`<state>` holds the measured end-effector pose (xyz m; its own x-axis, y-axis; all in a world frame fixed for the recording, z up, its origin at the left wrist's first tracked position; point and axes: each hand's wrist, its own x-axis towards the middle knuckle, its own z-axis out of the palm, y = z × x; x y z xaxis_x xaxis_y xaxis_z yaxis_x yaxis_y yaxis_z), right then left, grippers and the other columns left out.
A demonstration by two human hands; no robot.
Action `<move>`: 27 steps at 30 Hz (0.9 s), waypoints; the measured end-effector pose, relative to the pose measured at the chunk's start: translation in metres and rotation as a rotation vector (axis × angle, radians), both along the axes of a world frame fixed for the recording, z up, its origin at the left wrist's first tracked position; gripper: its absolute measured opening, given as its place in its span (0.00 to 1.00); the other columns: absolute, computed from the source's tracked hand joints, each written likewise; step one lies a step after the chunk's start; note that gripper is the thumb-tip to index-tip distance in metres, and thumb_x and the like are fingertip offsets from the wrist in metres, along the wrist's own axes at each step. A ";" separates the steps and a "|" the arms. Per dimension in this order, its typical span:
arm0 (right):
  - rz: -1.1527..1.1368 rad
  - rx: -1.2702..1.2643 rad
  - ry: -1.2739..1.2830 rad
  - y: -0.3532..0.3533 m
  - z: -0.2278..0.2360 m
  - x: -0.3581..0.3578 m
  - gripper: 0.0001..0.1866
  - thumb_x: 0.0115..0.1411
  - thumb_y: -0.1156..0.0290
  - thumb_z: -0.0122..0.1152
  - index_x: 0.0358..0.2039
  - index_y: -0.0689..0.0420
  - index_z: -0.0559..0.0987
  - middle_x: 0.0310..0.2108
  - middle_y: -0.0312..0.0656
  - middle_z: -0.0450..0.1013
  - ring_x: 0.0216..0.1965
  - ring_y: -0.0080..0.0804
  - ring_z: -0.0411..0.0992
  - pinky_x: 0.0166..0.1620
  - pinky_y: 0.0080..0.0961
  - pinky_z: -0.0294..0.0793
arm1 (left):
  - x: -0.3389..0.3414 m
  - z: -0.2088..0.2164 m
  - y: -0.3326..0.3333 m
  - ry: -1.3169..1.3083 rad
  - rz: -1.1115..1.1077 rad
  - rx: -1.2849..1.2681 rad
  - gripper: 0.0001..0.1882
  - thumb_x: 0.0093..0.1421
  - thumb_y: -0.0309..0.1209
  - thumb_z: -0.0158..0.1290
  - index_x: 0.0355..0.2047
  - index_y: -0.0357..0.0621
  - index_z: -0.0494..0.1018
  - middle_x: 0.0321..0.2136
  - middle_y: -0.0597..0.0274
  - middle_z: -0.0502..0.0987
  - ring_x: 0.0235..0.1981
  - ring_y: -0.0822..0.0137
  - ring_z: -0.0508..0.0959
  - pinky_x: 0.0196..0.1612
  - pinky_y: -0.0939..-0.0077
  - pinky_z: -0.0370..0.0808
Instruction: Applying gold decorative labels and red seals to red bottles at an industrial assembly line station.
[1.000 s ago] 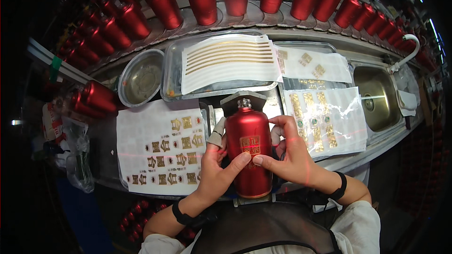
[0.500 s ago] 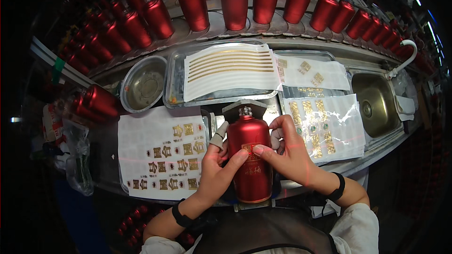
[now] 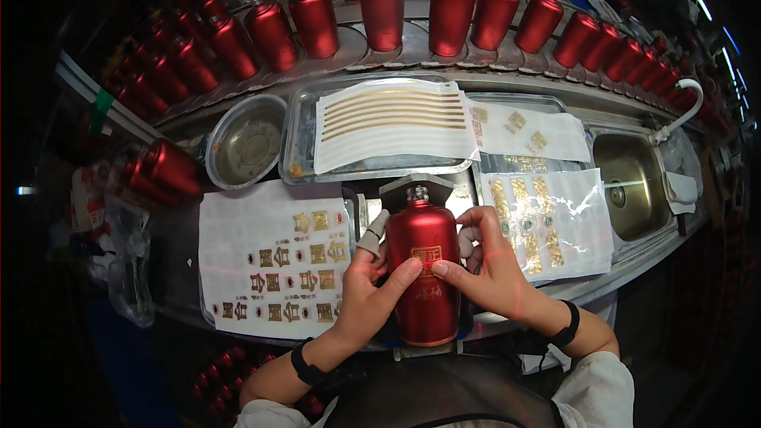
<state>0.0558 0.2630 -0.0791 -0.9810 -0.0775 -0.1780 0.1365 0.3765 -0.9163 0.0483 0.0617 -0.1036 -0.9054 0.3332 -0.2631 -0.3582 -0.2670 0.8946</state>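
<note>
A glossy red bottle [image 3: 424, 309] with a clear threaded neck stands upright in front of me, in a metal holder [image 3: 416, 182]. My left hand [image 3: 372, 281] and my right hand [image 3: 491, 265] grip it from both sides. Both thumbs press on its front, at the lower edge of a small gold square decal [image 3: 426, 254]. Gold characters show below the thumbs. A pale finger cot covers a left fingertip. The other fingers curl round the sides of the bottle, partly hidden.
Sheets of gold decals [image 3: 273, 261] lie left; another decal sheet [image 3: 547, 222] lies right. Behind, a tray [image 3: 297, 154] carries a sheet of gold strips, beside a round metal bowl [image 3: 246, 143]. A sink [image 3: 630, 190] is at right. Red bottles [image 3: 383, 12] line a curved conveyor.
My thumbs have slid down a little on the bottle, uncovering more of the gold decal. The bottles on the conveyor have shifted along it. My view has moved slightly.
</note>
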 end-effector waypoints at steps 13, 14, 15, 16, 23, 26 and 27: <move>-0.021 -0.023 0.026 -0.002 -0.004 0.002 0.35 0.53 0.55 0.72 0.51 0.58 0.62 0.29 0.37 0.66 0.25 0.21 0.63 0.27 0.23 0.66 | 0.000 -0.001 -0.001 0.027 -0.012 -0.001 0.40 0.64 0.31 0.56 0.68 0.32 0.47 0.62 0.49 0.63 0.61 0.64 0.67 0.63 0.68 0.65; -0.021 -0.023 0.025 -0.003 -0.005 0.002 0.35 0.53 0.55 0.72 0.51 0.58 0.62 0.29 0.37 0.66 0.25 0.21 0.63 0.27 0.23 0.66 | 0.000 -0.001 -0.001 0.026 -0.011 -0.002 0.40 0.64 0.31 0.56 0.68 0.32 0.47 0.62 0.49 0.63 0.61 0.64 0.67 0.63 0.68 0.65; -0.020 -0.028 0.025 -0.003 -0.005 0.002 0.35 0.53 0.55 0.72 0.51 0.58 0.62 0.29 0.37 0.66 0.26 0.21 0.63 0.28 0.23 0.66 | 0.000 -0.001 -0.001 0.031 -0.009 -0.004 0.40 0.64 0.31 0.56 0.68 0.32 0.47 0.62 0.49 0.63 0.61 0.64 0.67 0.63 0.68 0.64; -0.018 -0.032 0.025 -0.003 -0.006 0.002 0.35 0.53 0.55 0.72 0.51 0.58 0.62 0.29 0.37 0.66 0.26 0.21 0.63 0.28 0.23 0.66 | 0.001 -0.001 -0.001 0.035 -0.007 -0.005 0.40 0.64 0.31 0.56 0.68 0.32 0.46 0.62 0.49 0.63 0.61 0.64 0.67 0.63 0.68 0.64; -0.040 -0.115 -0.042 -0.001 -0.010 0.005 0.35 0.53 0.55 0.71 0.52 0.58 0.62 0.30 0.38 0.66 0.26 0.22 0.65 0.29 0.24 0.68 | 0.003 -0.001 -0.006 0.001 -0.038 0.002 0.41 0.64 0.30 0.56 0.69 0.33 0.45 0.64 0.47 0.61 0.62 0.63 0.66 0.64 0.67 0.63; -0.030 -0.073 0.002 -0.002 -0.010 0.005 0.35 0.54 0.55 0.71 0.52 0.58 0.62 0.30 0.39 0.67 0.26 0.22 0.65 0.29 0.24 0.68 | 0.003 0.001 -0.006 0.016 -0.046 0.000 0.42 0.63 0.30 0.56 0.69 0.33 0.44 0.64 0.47 0.60 0.63 0.62 0.65 0.64 0.67 0.63; -0.026 -0.059 -0.002 -0.002 -0.006 0.005 0.35 0.54 0.55 0.70 0.52 0.58 0.62 0.30 0.39 0.67 0.26 0.23 0.65 0.29 0.24 0.68 | 0.004 0.001 -0.006 0.018 -0.049 -0.007 0.42 0.63 0.30 0.56 0.69 0.33 0.44 0.64 0.47 0.60 0.63 0.62 0.65 0.64 0.67 0.63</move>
<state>0.0605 0.2606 -0.0847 -0.9824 -0.0628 -0.1758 0.1472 0.3183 -0.9365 0.0519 0.0562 -0.1022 -0.8926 0.3757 -0.2494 -0.3546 -0.2433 0.9028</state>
